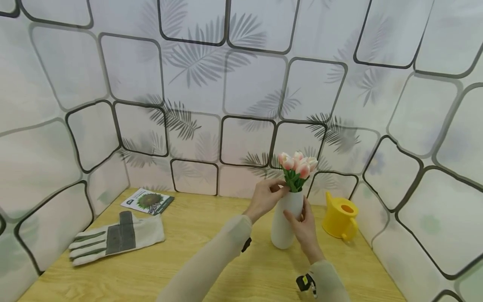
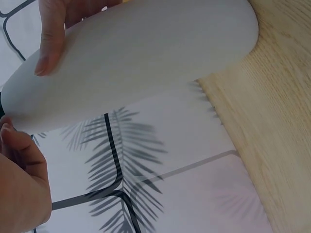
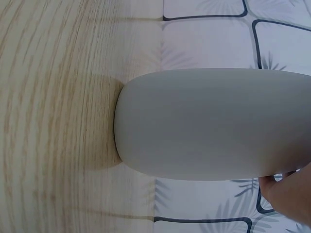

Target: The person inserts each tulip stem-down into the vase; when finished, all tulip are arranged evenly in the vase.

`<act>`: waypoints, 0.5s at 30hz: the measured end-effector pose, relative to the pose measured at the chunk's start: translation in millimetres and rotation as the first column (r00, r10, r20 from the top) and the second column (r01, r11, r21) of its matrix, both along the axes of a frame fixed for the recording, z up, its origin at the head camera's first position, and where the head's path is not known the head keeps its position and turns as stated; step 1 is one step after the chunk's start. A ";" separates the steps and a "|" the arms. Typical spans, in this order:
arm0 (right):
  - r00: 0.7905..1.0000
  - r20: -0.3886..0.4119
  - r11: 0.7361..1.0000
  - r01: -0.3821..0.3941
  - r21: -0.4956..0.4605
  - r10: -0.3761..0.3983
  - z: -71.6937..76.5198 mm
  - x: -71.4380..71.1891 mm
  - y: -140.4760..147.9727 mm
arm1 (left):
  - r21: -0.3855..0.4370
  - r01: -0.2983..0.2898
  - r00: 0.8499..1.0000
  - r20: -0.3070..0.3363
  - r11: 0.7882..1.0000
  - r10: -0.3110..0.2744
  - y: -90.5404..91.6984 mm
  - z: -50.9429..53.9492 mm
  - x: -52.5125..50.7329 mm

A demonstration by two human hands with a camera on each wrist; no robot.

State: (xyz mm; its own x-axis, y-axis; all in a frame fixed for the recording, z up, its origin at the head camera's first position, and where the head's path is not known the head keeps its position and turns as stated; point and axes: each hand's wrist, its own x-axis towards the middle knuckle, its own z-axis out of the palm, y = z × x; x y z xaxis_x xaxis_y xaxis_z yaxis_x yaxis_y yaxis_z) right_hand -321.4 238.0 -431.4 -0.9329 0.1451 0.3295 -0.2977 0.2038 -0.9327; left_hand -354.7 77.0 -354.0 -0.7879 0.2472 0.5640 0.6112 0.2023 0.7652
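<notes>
A bunch of pink and white tulips [image 1: 298,165] with green leaves stands in a tall white vase [image 1: 284,226], upright on the table. At the vase's mouth, my left hand [image 1: 266,197] pinches the green part of the tulips just above the rim. My right hand [image 1: 306,228] grips the upper right side of the vase, thumb toward me. In the left wrist view, the left hand [image 2: 24,179] is at the vase's top end, its fingertips partly hidden. The right wrist view has the vase's lower body [image 3: 209,124] resting on the wood, with part of the right hand [image 3: 291,196] beside it.
To the right of the vase stands a yellow watering can [image 1: 339,216]. A white and grey work glove [image 1: 120,237] lies at the left, in front of a seed packet [image 1: 147,201] with a sunflower picture. Patterned curtains [image 1: 196,138] border the wooden table [image 1: 203,218] at the back and sides.
</notes>
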 end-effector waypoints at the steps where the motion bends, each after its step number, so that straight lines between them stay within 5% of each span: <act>1: 1.000 -0.003 1.000 0.005 0.005 -0.005 0.0 -0.5 -0.4 | 0.008 -0.012 1.000 -0.005 1.000 0.012 0.4 0.3 0.3; 6: 1.000 -0.011 1.000 0.010 0.016 -0.010 0.3 -1.5 -2.3 | 0.019 -0.045 0.998 -0.047 0.999 0.045 0.9 -0.4 1.0; 15: 1.000 0.010 1.000 -0.013 -0.004 0.013 1.2 0.7 -0.6 | -0.033 -0.019 0.999 -0.038 0.999 0.018 -0.6 -1.7 1.0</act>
State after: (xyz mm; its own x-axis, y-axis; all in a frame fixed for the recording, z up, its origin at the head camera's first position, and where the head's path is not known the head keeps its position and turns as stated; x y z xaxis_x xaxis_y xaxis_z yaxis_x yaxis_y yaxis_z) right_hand -320.7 237.4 -430.2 -0.9381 0.1338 0.3194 -0.2908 0.1962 -0.9364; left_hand -353.7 76.5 -355.7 -0.7707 0.2522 0.5852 0.6356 0.2386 0.7342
